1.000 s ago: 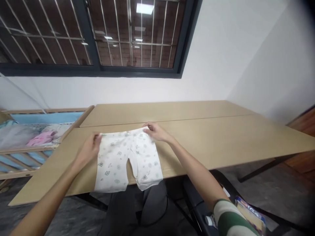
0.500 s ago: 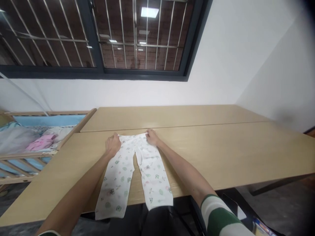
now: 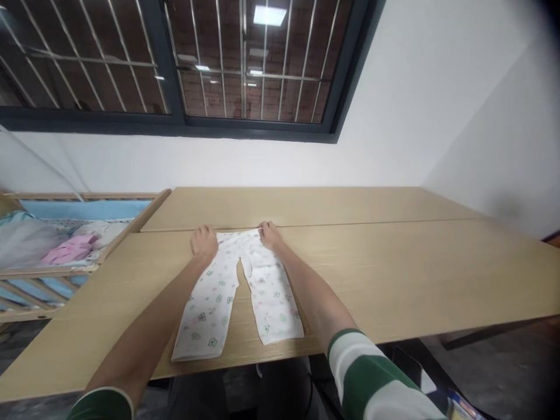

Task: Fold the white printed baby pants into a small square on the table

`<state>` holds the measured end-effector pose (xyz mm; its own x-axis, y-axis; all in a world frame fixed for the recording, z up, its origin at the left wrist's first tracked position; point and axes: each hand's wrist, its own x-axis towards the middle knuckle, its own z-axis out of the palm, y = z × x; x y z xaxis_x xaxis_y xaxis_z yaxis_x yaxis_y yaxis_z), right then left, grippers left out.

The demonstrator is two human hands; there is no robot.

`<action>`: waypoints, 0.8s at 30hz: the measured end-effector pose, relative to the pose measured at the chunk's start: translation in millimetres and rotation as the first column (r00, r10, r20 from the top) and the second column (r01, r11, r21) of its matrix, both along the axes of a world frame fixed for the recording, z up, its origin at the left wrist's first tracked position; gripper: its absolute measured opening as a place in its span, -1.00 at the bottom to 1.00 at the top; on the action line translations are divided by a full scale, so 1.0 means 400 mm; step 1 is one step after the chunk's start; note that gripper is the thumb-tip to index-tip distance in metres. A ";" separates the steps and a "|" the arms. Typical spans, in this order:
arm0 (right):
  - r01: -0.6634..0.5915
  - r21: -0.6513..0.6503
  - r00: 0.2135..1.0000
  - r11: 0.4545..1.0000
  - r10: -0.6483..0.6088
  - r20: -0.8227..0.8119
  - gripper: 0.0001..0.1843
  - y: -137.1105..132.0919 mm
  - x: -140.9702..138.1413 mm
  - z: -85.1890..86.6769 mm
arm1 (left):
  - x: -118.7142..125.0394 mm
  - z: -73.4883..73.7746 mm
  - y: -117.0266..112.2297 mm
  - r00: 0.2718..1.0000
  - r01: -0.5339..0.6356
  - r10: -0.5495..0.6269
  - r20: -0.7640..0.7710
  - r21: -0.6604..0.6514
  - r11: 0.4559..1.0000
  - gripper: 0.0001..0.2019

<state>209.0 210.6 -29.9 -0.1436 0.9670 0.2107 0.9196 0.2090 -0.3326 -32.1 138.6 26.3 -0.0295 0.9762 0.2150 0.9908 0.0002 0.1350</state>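
A small pair of white baby trousers [image 3: 238, 294] with a printed pattern lies flat on the wooden table [image 3: 394, 274], waistband away from me, both legs pointing toward the near edge. My left hand [image 3: 203, 241] grips the left corner of the waistband with fingers curled. My right hand [image 3: 268, 234] pinches the right corner of the waistband. Both forearms stretch out over the trouser legs.
A wooden cot [image 3: 61, 245] with blue lining, a pink garment [image 3: 70, 249] and other cloths stands at the left, against the table. A barred window [image 3: 175, 64] fills the wall ahead. A white wall closes the right side. A second tabletop lies behind the first.
The trousers have been drawn further onto the table, away from me, and now lie wholly on it with legs spread flat. Both hands moved forward with the waistband.
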 end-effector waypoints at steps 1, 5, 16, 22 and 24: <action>0.002 0.001 1.000 1.000 -0.002 0.005 -0.70 0.000 0.000 -0.001 | 0.020 0.012 -0.028 0.998 0.058 -0.058 -0.007 0.011 0.998 -0.59; 0.000 0.005 1.000 1.000 0.000 0.012 -0.69 0.001 0.000 -0.002 | 0.136 0.024 -0.213 0.906 0.423 -0.424 -0.016 -0.046 0.905 -0.66; 0.032 0.017 0.999 0.999 -0.033 0.020 -0.67 -0.009 -0.002 -0.002 | 0.294 -0.056 -0.470 0.706 0.708 -0.708 0.032 -0.073 0.703 -0.68; 0.020 0.019 1.000 1.000 -0.020 -0.009 -0.65 -0.002 -0.001 -0.004 | 0.299 -0.076 -0.517 0.636 0.772 -0.768 0.078 -0.070 0.632 -0.38; 0.017 0.020 1.000 1.000 -0.017 -0.014 -0.65 -0.001 0.000 -0.005 | 0.310 -0.082 -0.527 0.592 0.805 -0.805 0.040 -0.065 0.590 -0.44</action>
<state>208.9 210.2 -32.0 -0.1244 0.9648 0.2316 0.9183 0.2003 -0.3414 91.8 -72.2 -6.6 0.7745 0.6145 0.1499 0.5910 -0.7875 0.1747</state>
